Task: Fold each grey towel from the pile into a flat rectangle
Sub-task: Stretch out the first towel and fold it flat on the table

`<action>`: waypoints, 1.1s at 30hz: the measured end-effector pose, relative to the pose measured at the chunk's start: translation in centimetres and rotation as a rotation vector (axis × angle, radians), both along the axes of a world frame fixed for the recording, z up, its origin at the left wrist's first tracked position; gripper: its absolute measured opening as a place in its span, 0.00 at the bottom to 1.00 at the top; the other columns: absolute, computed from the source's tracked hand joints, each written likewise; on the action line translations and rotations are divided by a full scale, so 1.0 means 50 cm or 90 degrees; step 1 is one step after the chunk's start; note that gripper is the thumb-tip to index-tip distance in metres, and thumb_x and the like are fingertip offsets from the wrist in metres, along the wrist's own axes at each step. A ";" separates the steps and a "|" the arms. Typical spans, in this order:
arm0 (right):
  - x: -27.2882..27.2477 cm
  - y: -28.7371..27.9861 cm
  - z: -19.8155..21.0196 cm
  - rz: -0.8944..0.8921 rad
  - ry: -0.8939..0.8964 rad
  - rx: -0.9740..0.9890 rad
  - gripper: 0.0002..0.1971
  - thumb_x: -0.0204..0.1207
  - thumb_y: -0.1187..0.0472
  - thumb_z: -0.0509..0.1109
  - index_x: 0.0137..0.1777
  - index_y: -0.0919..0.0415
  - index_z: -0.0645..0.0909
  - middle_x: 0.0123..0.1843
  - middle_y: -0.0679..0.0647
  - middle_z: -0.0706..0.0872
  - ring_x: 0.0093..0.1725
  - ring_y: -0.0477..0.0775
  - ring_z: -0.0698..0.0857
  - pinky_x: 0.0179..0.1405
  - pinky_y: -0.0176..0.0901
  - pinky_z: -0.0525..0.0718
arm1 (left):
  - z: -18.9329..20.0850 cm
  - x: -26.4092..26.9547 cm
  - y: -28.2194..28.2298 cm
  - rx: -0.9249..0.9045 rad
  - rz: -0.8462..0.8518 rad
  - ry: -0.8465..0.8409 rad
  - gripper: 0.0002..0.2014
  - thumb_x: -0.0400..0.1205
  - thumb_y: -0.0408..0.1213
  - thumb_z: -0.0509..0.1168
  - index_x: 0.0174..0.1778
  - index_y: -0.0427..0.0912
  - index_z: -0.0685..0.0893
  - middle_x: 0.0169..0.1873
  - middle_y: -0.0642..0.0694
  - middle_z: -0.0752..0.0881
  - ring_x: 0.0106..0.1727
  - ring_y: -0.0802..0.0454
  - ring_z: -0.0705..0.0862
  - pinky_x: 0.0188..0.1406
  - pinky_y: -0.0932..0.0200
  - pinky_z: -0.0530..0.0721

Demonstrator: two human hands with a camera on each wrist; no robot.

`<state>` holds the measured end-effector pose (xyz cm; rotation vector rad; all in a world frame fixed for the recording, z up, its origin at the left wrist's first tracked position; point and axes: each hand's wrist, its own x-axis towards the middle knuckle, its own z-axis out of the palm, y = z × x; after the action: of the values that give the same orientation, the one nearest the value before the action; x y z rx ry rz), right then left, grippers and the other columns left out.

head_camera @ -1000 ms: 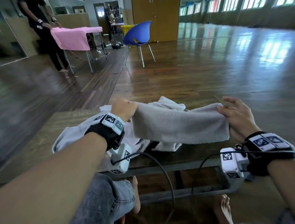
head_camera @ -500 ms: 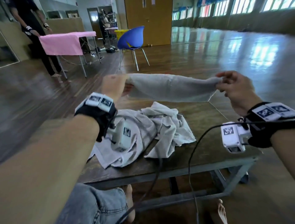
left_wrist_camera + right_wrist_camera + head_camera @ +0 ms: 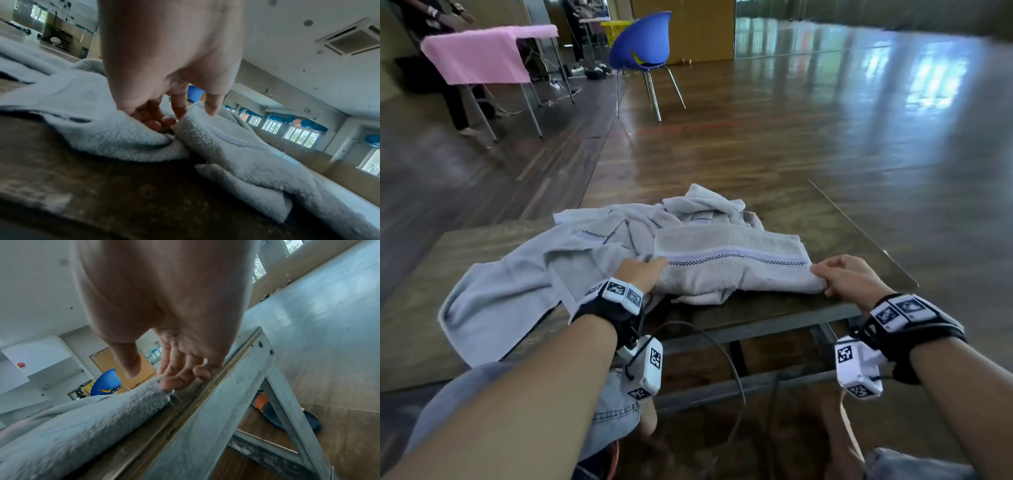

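From the head camera, the folded towel (image 3: 732, 265) lies near the front edge of the table (image 3: 852, 236), half on top of the pile (image 3: 571, 257) of loose towels. The left hand (image 3: 642, 274) pinches its left end and the right hand (image 3: 846, 277) holds its right end. Because it rests on lumpy cloth rather than bare wood, it could sag out of shape or drag a loose towel with it. Count: one folded towel, at least two unfolded in the pile, though I cannot separate them surely; two hands, one table, one blue chair (image 3: 643, 44), one pink-covered table (image 3: 482, 54).

From the left wrist, the fingers (image 3: 180, 105) curl onto the towel's corner (image 3: 197, 116), thumb underneath; the layers could slip apart if released unevenly.

From the right wrist, the fingertips (image 3: 176, 382) grip the towel's end (image 3: 144, 395) right beside the table edge (image 3: 226, 386); a small pull toward the person could tip it off.
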<state>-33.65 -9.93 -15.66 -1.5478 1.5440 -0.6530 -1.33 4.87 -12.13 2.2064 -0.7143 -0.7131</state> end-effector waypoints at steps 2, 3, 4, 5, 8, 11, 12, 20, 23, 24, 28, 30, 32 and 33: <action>0.010 -0.012 0.003 -0.006 0.032 -0.014 0.11 0.75 0.53 0.78 0.42 0.58 0.81 0.28 0.54 0.85 0.28 0.51 0.82 0.33 0.43 0.81 | 0.000 0.004 -0.011 0.006 0.002 -0.004 0.25 0.76 0.51 0.70 0.64 0.40 0.83 0.48 0.44 0.87 0.30 0.53 0.79 0.25 0.61 0.73; 0.013 -0.017 0.003 -0.006 0.039 -0.011 0.11 0.75 0.54 0.78 0.41 0.58 0.80 0.31 0.55 0.86 0.31 0.53 0.83 0.41 0.47 0.84 | 0.001 0.005 -0.016 0.013 -0.006 -0.018 0.21 0.76 0.50 0.70 0.56 0.36 0.85 0.50 0.43 0.88 0.31 0.53 0.79 0.29 0.59 0.76; 0.014 -0.021 0.004 -0.006 0.041 -0.007 0.10 0.74 0.56 0.79 0.42 0.59 0.81 0.34 0.56 0.87 0.34 0.55 0.83 0.46 0.50 0.85 | 0.002 0.007 -0.020 0.011 -0.007 -0.036 0.18 0.76 0.49 0.71 0.48 0.35 0.84 0.51 0.41 0.88 0.33 0.50 0.81 0.35 0.57 0.81; 0.013 -0.023 0.003 -0.012 0.035 -0.010 0.08 0.74 0.57 0.78 0.43 0.59 0.82 0.35 0.56 0.87 0.35 0.55 0.83 0.46 0.51 0.86 | 0.004 0.008 -0.022 -0.004 0.002 -0.050 0.17 0.75 0.48 0.71 0.45 0.34 0.84 0.50 0.38 0.88 0.38 0.44 0.84 0.43 0.52 0.83; -0.007 -0.014 0.000 -0.059 0.001 -0.055 0.03 0.71 0.60 0.74 0.44 0.56 0.85 0.28 0.54 0.89 0.28 0.53 0.86 0.27 0.43 0.83 | 0.010 0.010 -0.014 -0.053 0.026 -0.115 0.16 0.77 0.46 0.69 0.40 0.33 0.84 0.42 0.39 0.87 0.49 0.37 0.85 0.44 0.53 0.76; -0.032 0.000 -0.010 -0.028 0.050 -0.101 0.02 0.70 0.58 0.74 0.42 0.52 0.87 0.35 0.52 0.91 0.29 0.54 0.88 0.30 0.43 0.83 | 0.010 0.000 0.006 0.012 -0.047 -0.123 0.10 0.79 0.45 0.67 0.48 0.42 0.81 0.42 0.47 0.84 0.45 0.44 0.83 0.39 0.57 0.72; -0.034 0.004 -0.011 -0.008 0.069 -0.100 0.03 0.71 0.55 0.74 0.42 0.51 0.87 0.38 0.52 0.91 0.34 0.55 0.88 0.35 0.46 0.83 | 0.007 -0.003 0.009 0.027 -0.062 -0.112 0.11 0.79 0.46 0.68 0.53 0.46 0.80 0.45 0.47 0.84 0.47 0.44 0.83 0.41 0.58 0.73; 0.026 0.011 -0.002 0.032 0.226 -0.074 0.20 0.73 0.42 0.75 0.39 0.61 0.90 0.38 0.53 0.89 0.38 0.51 0.84 0.37 0.44 0.79 | 0.019 -0.014 -0.033 -0.001 -0.032 -0.143 0.17 0.81 0.43 0.64 0.33 0.33 0.79 0.27 0.41 0.77 0.36 0.42 0.77 0.32 0.55 0.69; 0.030 0.008 -0.004 0.033 0.194 -0.088 0.14 0.74 0.47 0.77 0.36 0.58 0.88 0.38 0.51 0.87 0.43 0.54 0.85 0.39 0.44 0.77 | 0.020 -0.013 -0.035 -0.038 -0.015 -0.141 0.16 0.81 0.40 0.64 0.33 0.30 0.80 0.28 0.37 0.79 0.34 0.41 0.77 0.34 0.54 0.70; 0.028 0.009 -0.006 0.029 0.175 -0.099 0.13 0.74 0.48 0.77 0.35 0.56 0.86 0.38 0.50 0.86 0.44 0.55 0.84 0.42 0.44 0.77 | 0.019 -0.012 -0.033 -0.048 -0.002 -0.145 0.16 0.81 0.39 0.63 0.32 0.31 0.80 0.28 0.38 0.79 0.34 0.41 0.77 0.34 0.54 0.70; 0.006 0.009 -0.012 0.009 0.062 -0.097 0.11 0.75 0.52 0.76 0.39 0.57 0.82 0.37 0.52 0.85 0.38 0.54 0.82 0.41 0.48 0.81 | 0.016 -0.009 -0.023 -0.112 0.030 -0.126 0.17 0.80 0.39 0.62 0.28 0.37 0.69 0.24 0.43 0.69 0.31 0.45 0.69 0.26 0.53 0.62; -0.008 0.012 -0.014 0.021 0.063 -0.053 0.09 0.74 0.56 0.75 0.38 0.60 0.82 0.32 0.53 0.83 0.31 0.54 0.80 0.31 0.44 0.79 | 0.012 -0.011 -0.014 -0.091 0.001 -0.110 0.17 0.82 0.41 0.61 0.29 0.37 0.70 0.25 0.42 0.70 0.30 0.45 0.70 0.26 0.53 0.62; -0.015 0.017 -0.014 0.041 0.099 -0.003 0.08 0.74 0.58 0.75 0.39 0.62 0.84 0.28 0.54 0.82 0.27 0.53 0.79 0.25 0.41 0.76 | 0.004 -0.014 -0.009 -0.052 -0.023 -0.106 0.19 0.83 0.43 0.61 0.28 0.37 0.72 0.24 0.42 0.72 0.28 0.46 0.71 0.25 0.54 0.64; -0.015 0.018 -0.012 0.040 0.106 0.009 0.09 0.74 0.57 0.75 0.40 0.63 0.85 0.27 0.55 0.82 0.27 0.53 0.79 0.24 0.41 0.76 | 0.001 -0.015 -0.010 -0.041 -0.027 -0.104 0.20 0.83 0.44 0.62 0.28 0.38 0.71 0.24 0.43 0.72 0.27 0.47 0.71 0.25 0.54 0.64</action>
<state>-34.41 -9.04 -16.25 -1.6680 1.6103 -0.4864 -2.06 4.37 -12.09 2.2136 -0.8554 -0.5259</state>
